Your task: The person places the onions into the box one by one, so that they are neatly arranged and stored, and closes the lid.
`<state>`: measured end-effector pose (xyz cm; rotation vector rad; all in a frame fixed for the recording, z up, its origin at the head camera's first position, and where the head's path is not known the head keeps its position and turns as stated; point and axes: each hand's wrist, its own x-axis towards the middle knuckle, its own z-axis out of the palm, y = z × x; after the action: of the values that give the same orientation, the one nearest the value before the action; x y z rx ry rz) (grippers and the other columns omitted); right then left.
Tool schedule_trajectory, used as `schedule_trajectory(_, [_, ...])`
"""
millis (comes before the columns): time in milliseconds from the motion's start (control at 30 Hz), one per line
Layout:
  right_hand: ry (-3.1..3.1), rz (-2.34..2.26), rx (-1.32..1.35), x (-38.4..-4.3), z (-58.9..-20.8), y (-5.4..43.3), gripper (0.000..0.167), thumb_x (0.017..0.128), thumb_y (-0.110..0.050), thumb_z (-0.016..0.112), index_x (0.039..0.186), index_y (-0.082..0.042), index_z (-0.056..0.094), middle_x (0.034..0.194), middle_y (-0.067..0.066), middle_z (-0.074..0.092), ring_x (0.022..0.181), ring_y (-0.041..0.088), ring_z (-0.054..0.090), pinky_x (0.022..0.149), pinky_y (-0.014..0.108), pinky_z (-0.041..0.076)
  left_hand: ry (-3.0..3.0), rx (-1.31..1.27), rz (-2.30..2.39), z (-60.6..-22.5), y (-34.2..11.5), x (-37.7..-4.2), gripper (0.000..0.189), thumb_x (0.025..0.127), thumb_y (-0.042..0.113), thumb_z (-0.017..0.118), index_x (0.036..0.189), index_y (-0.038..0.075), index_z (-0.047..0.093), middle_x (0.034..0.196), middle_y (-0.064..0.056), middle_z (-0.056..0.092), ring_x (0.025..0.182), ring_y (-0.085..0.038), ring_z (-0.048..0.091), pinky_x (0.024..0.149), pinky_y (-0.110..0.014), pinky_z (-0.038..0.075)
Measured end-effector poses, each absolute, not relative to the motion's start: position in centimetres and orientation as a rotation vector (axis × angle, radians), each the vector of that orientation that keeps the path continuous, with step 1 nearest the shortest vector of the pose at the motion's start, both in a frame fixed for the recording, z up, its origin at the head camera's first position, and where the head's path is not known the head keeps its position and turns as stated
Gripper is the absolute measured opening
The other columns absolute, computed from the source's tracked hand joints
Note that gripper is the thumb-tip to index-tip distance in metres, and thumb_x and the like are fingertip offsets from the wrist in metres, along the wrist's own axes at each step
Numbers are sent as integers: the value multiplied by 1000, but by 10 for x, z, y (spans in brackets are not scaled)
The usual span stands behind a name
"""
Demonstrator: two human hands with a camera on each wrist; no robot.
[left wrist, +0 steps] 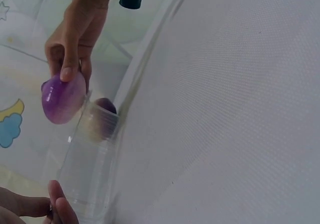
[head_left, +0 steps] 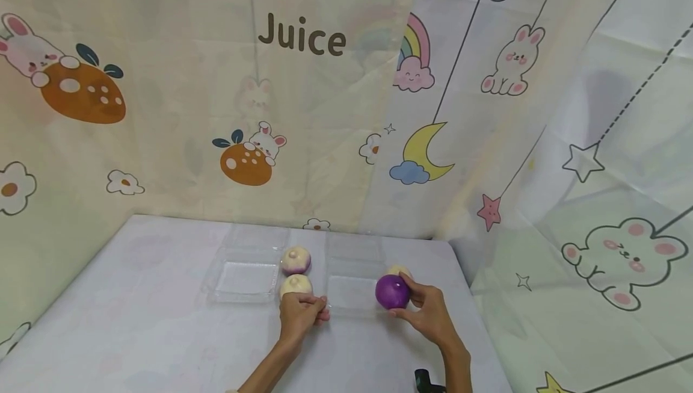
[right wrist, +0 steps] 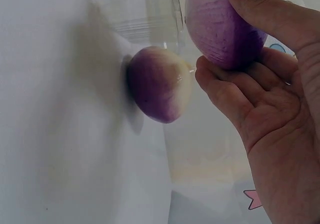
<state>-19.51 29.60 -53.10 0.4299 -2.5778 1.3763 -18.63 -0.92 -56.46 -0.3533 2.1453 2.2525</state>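
R hand [head_left: 430, 312] is holding a purple turnip [head_left: 391, 292] b/w thumb and fingers, gripping it at its sides. This turnip is hanging at the right end of the clear box [head_left: 352, 290]; whether it is fully over the rim, I'm not able to tell. L hand [head_left: 299, 319] is pinching the box's left near corner w/ thumb and fingers, so both hands are busy and well apart.

Re handling: the turnip is looking smooth and shiny, so prob. it is being a bit slippery; by my guess it is light and rather firm, not fragile. Best hold is prob. going round the widest part, w/ thumb opposite the fingers, as R hand is doing. The box is looking thin and is prob. bending easily, so a gentle pinch at its edge is making sense.

Another turnip [right wrist: 159, 84] is resting on the tabletop [head_left: 162, 333] just beside the box's right end; two pale-topped turnips [head_left: 296, 260] are sitting left of the box.
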Motion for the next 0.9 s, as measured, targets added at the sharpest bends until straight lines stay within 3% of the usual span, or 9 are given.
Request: schedule_trajectory(900, [-2616, 1406, 521, -205, -533, 277, 85, 73, -9, 101, 147, 7, 62, 144, 25, 71, 126, 44, 73, 96, 39, 67, 2129, -330, 2290, -562, -8, -187, 18, 97, 4, 79, 90, -12, 76, 71, -12, 78, 54, -9, 72, 52, -21, 61])
